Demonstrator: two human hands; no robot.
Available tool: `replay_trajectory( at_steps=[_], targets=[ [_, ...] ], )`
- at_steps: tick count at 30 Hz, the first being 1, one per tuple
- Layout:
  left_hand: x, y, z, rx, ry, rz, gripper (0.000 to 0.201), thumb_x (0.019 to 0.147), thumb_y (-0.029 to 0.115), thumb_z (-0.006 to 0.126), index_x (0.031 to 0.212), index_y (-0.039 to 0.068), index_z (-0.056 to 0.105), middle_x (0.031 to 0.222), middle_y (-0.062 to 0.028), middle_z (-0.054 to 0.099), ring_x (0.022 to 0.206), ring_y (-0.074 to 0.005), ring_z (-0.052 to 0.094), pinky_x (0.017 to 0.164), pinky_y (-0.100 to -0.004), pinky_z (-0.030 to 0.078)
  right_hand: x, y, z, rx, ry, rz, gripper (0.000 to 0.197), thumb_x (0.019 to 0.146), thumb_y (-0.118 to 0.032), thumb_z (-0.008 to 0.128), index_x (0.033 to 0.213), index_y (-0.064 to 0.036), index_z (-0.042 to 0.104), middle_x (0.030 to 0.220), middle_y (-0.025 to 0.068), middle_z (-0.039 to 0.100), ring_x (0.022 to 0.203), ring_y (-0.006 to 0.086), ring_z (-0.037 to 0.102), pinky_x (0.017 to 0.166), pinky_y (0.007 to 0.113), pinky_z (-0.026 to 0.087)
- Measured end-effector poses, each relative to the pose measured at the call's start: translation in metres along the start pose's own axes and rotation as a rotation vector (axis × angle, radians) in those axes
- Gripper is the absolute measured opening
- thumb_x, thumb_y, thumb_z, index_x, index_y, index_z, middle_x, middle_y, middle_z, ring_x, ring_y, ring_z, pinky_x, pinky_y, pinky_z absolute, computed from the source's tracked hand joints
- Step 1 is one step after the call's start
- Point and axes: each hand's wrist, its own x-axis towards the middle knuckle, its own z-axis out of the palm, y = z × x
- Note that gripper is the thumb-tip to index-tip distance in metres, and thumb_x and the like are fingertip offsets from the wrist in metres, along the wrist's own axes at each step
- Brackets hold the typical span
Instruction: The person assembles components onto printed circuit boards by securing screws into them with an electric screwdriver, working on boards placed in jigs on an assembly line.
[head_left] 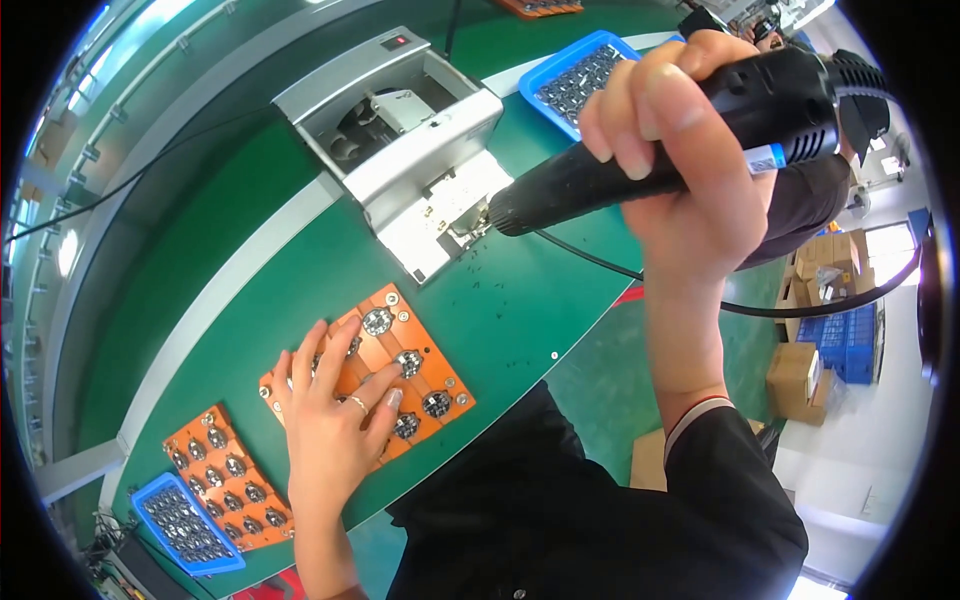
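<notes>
Fingers (338, 355): on the left hand (335, 430), spread and unclenched over the bigger board (378, 350); on the right hand (700, 170), wrapped around a black screwdriver (580, 190).
Left tray (218, 566): blue, full of small parts (185, 520), far to the lower left of the machine (410, 150).
Smaller board (200, 422): orange, lower left of the machine, holding rows of round parts (233, 465).
Bigger board: orange, just below the machine, under the left hand; whether it presses down, cannot tell.
Right tray (565, 55): blue, upper right of the machine.
Screwdriver: long axis slanting down leftward from the machine's right, nose at its front plate (412, 248); contact cannot be told.
Right hand: right of the machine.
</notes>
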Motion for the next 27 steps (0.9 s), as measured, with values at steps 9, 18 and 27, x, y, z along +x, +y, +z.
replay_trajectory(
  at_steps=[9, 18, 27],
  targets=[
    [0.0, 0.0, 0.001, 0.007, -0.015, 0.007, 0.019, 0.077, 0.019, 0.078, 0.096, 0.02, 0.081, 0.144, -0.0041, 0.054, 0.135, -0.0349, 0.046, 0.11, -0.0605, 0.031, -0.001, 0.007, 0.0, -0.011, -0.011, -0.015, 0.019, 0.092, 0.005, 0.052, 0.11, -0.0028, 0.05, 0.082, 0.0089, 0.054, 0.062, 0.0163, 0.052, 0.063, 0.037, 0.045],
    [0.0, 0.001, -0.002, -0.016, -0.02, -0.007, 0.022, 0.077, 0.019, 0.078, 0.098, 0.02, 0.081, 0.142, -0.0049, 0.055, 0.135, -0.0352, 0.046, 0.111, -0.0617, 0.03, -0.003, 0.007, 0.013, -0.078, -0.005, 0.021, 0.015, 0.091, 0.004, 0.052, 0.105, -0.0022, 0.049, 0.077, 0.0088, 0.053, 0.059, 0.0156, 0.051, 0.059, 0.035, 0.044],
    [-0.001, -0.001, -0.001, -0.024, -0.012, -0.006, 0.021, 0.077, 0.018, 0.078, 0.098, 0.02, 0.081, 0.143, -0.0051, 0.055, 0.136, -0.0351, 0.046, 0.111, -0.0609, 0.03, 0.004, -0.001, 0.008, -0.083, -0.004, -0.034, 0.015, 0.091, 0.005, 0.051, 0.105, -0.0004, 0.05, 0.077, 0.009, 0.053, 0.059, 0.0157, 0.051, 0.059, 0.035, 0.044]
  ],
)
